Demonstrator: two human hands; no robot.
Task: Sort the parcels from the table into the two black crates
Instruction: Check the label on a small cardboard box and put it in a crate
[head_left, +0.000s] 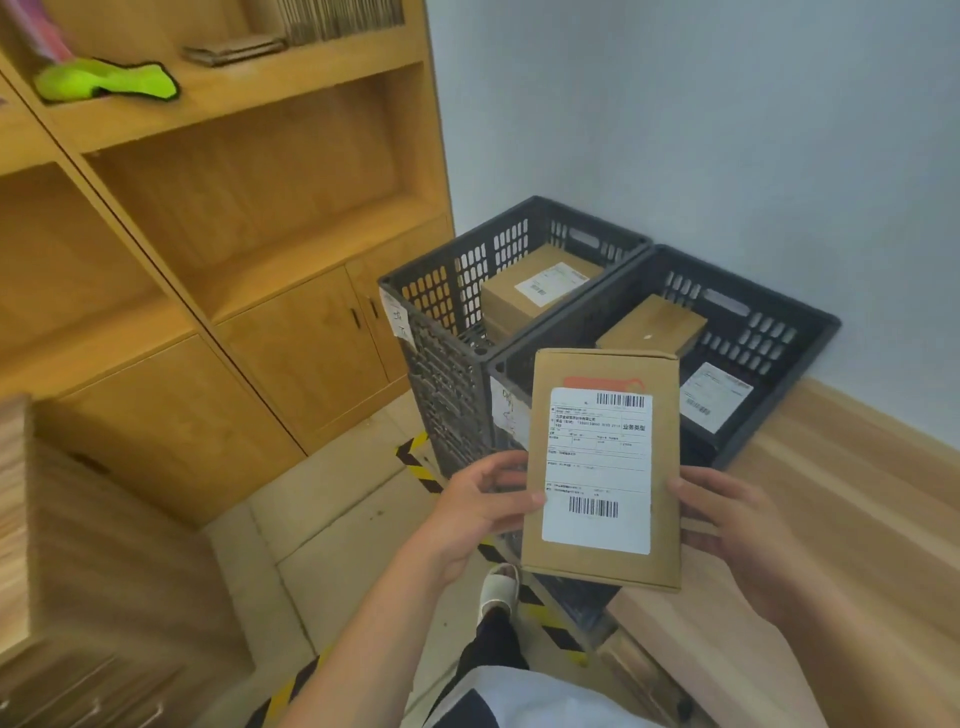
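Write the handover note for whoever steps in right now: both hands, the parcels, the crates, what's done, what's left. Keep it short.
Left hand: grips the left edge of the held parcel.
Right hand: holds its right edge.
Held parcel: upright, shipping label facing the camera, in front of the crates.
Left crate: has a labelled box on top.
Right crate: has a brown box and a dark parcel.
Done: both crates already hold parcels.
Left: read the label and drop this parcel in its crate. The remaining parcels are out of view, so the count is unknown.
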